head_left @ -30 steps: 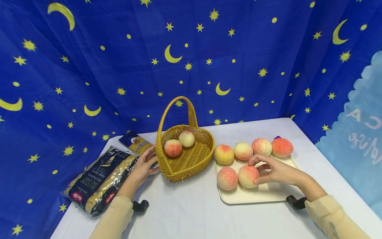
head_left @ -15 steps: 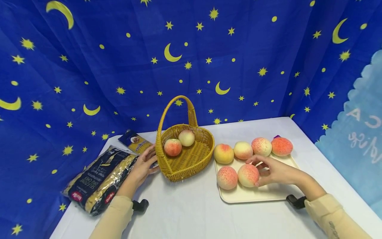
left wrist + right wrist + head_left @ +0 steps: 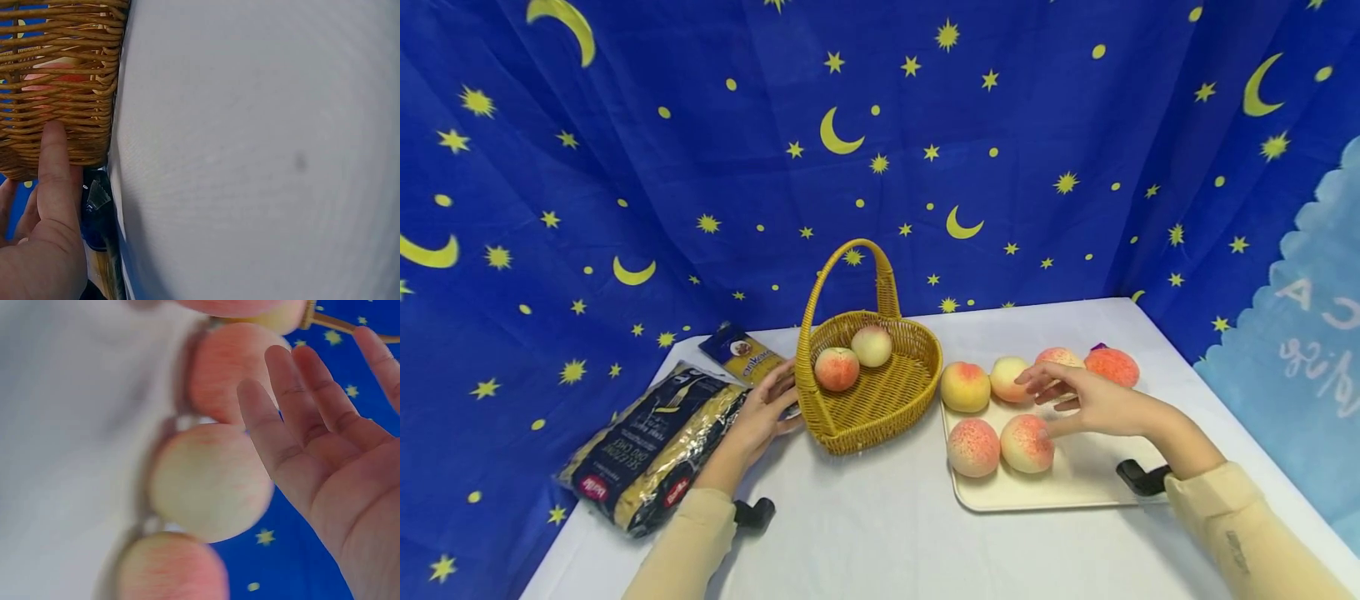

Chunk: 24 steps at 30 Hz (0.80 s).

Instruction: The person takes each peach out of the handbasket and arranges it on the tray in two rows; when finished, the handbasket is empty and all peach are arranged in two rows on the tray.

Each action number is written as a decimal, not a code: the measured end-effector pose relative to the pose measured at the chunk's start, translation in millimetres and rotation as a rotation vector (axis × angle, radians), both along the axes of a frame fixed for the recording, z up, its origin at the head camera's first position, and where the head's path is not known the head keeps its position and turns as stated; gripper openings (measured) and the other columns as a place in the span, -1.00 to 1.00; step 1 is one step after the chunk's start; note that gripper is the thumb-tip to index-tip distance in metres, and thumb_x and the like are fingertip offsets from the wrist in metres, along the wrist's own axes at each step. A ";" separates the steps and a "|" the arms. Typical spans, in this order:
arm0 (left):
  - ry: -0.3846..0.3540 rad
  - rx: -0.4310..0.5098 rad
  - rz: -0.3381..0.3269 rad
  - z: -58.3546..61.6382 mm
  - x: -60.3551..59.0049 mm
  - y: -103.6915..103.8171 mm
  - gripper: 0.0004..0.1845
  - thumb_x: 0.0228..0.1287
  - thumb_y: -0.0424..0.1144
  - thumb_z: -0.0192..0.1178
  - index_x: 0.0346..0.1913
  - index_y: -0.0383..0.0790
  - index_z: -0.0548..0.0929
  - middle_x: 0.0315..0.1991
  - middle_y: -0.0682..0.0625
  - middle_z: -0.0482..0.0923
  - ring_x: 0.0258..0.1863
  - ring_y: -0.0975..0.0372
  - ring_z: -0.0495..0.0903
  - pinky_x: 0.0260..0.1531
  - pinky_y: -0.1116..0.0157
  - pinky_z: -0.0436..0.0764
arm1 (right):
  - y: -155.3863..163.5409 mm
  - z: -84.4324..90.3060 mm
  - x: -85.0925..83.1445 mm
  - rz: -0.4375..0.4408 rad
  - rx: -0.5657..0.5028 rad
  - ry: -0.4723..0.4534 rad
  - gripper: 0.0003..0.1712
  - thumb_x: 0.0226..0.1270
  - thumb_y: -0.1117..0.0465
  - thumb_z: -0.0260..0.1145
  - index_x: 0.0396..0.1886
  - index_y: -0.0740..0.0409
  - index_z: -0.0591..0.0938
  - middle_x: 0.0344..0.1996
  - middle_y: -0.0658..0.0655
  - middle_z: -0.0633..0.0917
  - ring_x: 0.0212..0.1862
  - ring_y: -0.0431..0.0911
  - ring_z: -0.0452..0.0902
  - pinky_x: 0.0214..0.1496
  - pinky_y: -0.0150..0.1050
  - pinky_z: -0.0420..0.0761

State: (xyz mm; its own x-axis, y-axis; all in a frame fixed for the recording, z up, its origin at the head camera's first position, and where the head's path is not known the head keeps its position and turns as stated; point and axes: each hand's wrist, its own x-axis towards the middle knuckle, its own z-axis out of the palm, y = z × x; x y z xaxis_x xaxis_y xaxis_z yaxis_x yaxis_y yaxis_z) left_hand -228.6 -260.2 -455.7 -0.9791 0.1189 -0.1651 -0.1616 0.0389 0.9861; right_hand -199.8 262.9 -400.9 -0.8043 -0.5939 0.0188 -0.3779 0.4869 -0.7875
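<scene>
Meanwhile, the left hand (image 3: 760,414) presses flat fingers against the wicker basket (image 3: 880,400), apparently steadying it, as the right hand (image 3: 1086,400) hovers open, holding nothing, above peaches (image 3: 1009,377) on the tray (image 3: 1075,483).

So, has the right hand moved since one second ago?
Yes. The right hand left the front peach and rose toward the back row on the tray.

My left hand (image 3: 760,412) flat, fingers straight, forearm stretched forward. My right hand (image 3: 1078,398) raised, palm down, fingers (image 3: 275,434) spread loose, gripping nothing.
</scene>
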 end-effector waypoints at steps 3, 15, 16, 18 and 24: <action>-0.002 -0.003 0.001 0.0 -0.2 -0.3 -0.28 0.68 -0.16 0.17 0.74 0.10 0.16 0.72 -0.11 0.13 0.63 -0.06 0.27 0.47 -0.16 0.55 | -11.8 15.2 -8.0 0.006 0.013 0.043 -0.25 0.29 0.12 0.64 0.40 0.18 0.53 0.25 0.32 0.65 0.26 0.29 0.64 0.21 -0.17 0.75; 0.004 -0.011 -0.013 -2.0 -0.4 -0.3 -0.28 0.67 -0.15 0.18 0.73 0.09 0.17 0.71 -0.11 0.15 0.61 -0.05 0.29 0.43 -0.12 0.60 | -85.5 55.6 -53.4 0.111 0.040 0.068 -0.21 0.36 0.15 0.59 0.53 0.04 0.49 0.50 0.18 0.53 0.41 0.23 0.57 0.38 0.22 0.67; 0.003 -0.010 -0.013 -1.9 -0.5 -0.4 -0.28 0.67 -0.15 0.19 0.73 0.10 0.17 0.72 -0.11 0.15 0.62 -0.05 0.29 0.43 -0.12 0.60 | -92.2 57.7 -57.5 0.121 0.049 0.068 -0.20 0.36 0.15 0.59 0.54 0.04 0.48 0.50 0.20 0.53 0.41 0.25 0.57 0.37 0.21 0.68; 0.001 -0.007 -0.010 -1.1 -0.6 -0.5 -0.28 0.67 -0.17 0.18 0.73 0.10 0.17 0.72 -0.10 0.15 0.62 -0.05 0.29 0.42 -0.11 0.61 | -106.3 61.8 -65.9 0.147 0.062 0.069 -0.18 0.37 0.15 0.58 0.56 0.07 0.45 0.51 0.25 0.51 0.40 0.30 0.56 0.35 0.22 0.69; 0.013 -0.011 -0.016 -1.0 -2.1 -1.5 -0.30 0.68 -0.18 0.15 0.73 0.09 0.17 0.72 -0.09 0.15 0.61 -0.04 0.30 0.41 -0.08 0.63 | -146.7 67.4 -88.9 0.215 0.085 0.098 -0.17 0.33 0.21 0.59 0.54 0.12 0.45 0.50 0.25 0.52 0.46 0.24 0.50 0.46 0.19 0.61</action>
State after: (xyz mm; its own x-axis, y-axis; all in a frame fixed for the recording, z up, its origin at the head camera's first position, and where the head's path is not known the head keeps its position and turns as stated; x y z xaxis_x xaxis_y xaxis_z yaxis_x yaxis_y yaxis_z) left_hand -230.7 -261.7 -456.7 -0.9792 0.1325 -0.1540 -0.1482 0.0522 0.9876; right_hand -288.6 116.2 -333.5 -0.6564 -0.7537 0.0329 -0.5522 0.4502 -0.7018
